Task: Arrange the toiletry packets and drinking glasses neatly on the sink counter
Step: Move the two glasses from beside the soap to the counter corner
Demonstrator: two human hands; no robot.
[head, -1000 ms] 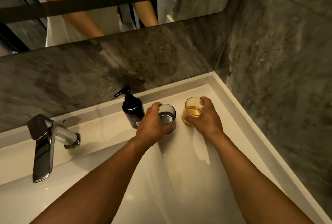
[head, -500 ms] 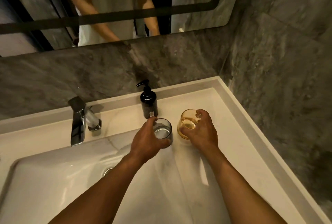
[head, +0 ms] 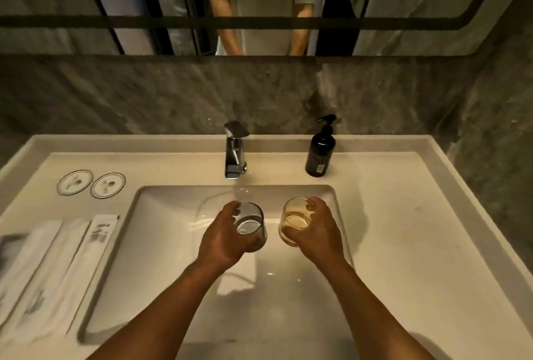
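My left hand (head: pixel 223 240) grips a grey smoked glass (head: pixel 250 224) and my right hand (head: pixel 315 230) grips an amber glass (head: pixel 294 219); both glasses are held upright side by side above the sink basin (head: pixel 173 206), just in front of the tap. Several white toiletry packets (head: pixel 57 267) lie in a row on the counter at the left of the basin. Two round coasters (head: pixel 91 183) sit behind them near the back left corner.
A chrome tap (head: pixel 235 152) stands at the back centre, and a black pump bottle (head: pixel 320 152) is on the right counter (head: pixel 418 230) behind the basin. Grey stone walls close off the back and right; a mirror hangs above.
Both hands have carried the glasses from the right counter beside the pump bottle leftward to over the basin. The view swung left, bringing the packets and coasters into sight.
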